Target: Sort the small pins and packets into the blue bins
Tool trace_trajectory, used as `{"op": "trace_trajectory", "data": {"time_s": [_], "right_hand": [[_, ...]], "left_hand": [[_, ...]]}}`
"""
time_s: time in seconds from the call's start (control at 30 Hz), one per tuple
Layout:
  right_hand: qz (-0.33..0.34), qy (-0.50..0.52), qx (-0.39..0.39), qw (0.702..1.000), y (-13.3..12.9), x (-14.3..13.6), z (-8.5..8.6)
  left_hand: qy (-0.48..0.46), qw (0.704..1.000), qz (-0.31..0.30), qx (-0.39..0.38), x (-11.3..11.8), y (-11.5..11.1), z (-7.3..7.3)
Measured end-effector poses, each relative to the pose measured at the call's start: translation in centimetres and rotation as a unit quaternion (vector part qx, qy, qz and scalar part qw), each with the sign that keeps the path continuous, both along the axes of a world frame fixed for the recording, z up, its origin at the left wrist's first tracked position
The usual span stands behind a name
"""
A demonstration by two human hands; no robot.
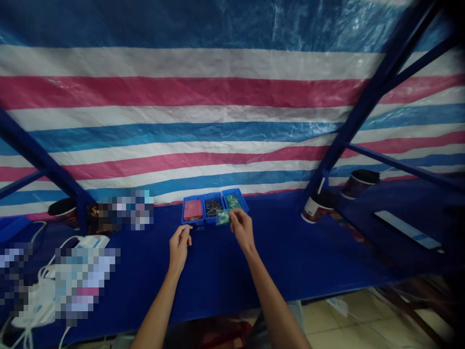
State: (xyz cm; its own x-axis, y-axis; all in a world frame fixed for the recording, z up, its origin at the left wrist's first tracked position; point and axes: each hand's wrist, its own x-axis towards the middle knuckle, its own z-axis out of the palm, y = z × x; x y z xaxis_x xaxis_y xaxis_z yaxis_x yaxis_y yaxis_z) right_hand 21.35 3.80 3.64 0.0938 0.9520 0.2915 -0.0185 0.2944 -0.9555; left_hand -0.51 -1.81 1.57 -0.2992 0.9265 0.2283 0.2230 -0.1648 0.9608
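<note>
My right hand [241,228] pinches a small clear plastic packet with green in it [223,217], held just in front of the blue bins. To its left, my left hand [180,242] is over the table with its fingers curled in; whether anything is in them is hidden. Three small blue bins stand side by side beyond my hands. Flat pink pieces [193,209] fill the left bin [192,222]. Dark metal pieces like screws or nails [213,207] lie in the middle one. In the right bin [241,199] are green packets [232,201].
A blue-covered table [283,242] runs up to a striped tarp [218,92]. Dark cup-like tubs [312,211] stand near the blue frame post [337,145] at right. A phone-like slab [407,229] lies farther right. White power strips [36,305] with cables occupy the left.
</note>
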Motion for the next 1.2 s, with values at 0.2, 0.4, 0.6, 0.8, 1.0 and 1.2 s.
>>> {"op": "trace_trajectory", "data": {"time_s": [0.2, 0.4, 0.6, 0.8, 1.0, 1.2], "right_hand": [[-0.144, -0.203, 0.161, 0.955, 5.8, 5.6, 11.5], [-0.267, -0.216, 0.208, 0.916, 7.3, 6.8, 16.9], [-0.215, -0.364, -0.001, 0.906, -4.6, 7.8, 4.6], [-0.146, -0.289, -0.037, 0.945, -10.1, 6.3, 1.9], [-0.119, -0.254, -0.068, 0.957, -9.9, 5.1, 0.7], [-0.086, -0.244, -0.084, 0.962, -10.8, 4.7, -1.4]], "left_hand": [[0.036, 0.999, -0.006, -0.003, -0.2, 0.1, 0.0], [0.050, 0.998, -0.015, -0.017, -0.2, 0.1, 0.3], [0.026, 0.999, -0.004, -0.026, -0.2, 0.3, -0.2], [0.025, 0.999, -0.001, -0.037, -0.5, 0.6, -0.5], [0.025, 0.999, -0.009, -0.029, -0.4, 0.6, -0.5], [0.027, 0.999, -0.006, -0.027, -0.3, 0.4, -0.5]]}}
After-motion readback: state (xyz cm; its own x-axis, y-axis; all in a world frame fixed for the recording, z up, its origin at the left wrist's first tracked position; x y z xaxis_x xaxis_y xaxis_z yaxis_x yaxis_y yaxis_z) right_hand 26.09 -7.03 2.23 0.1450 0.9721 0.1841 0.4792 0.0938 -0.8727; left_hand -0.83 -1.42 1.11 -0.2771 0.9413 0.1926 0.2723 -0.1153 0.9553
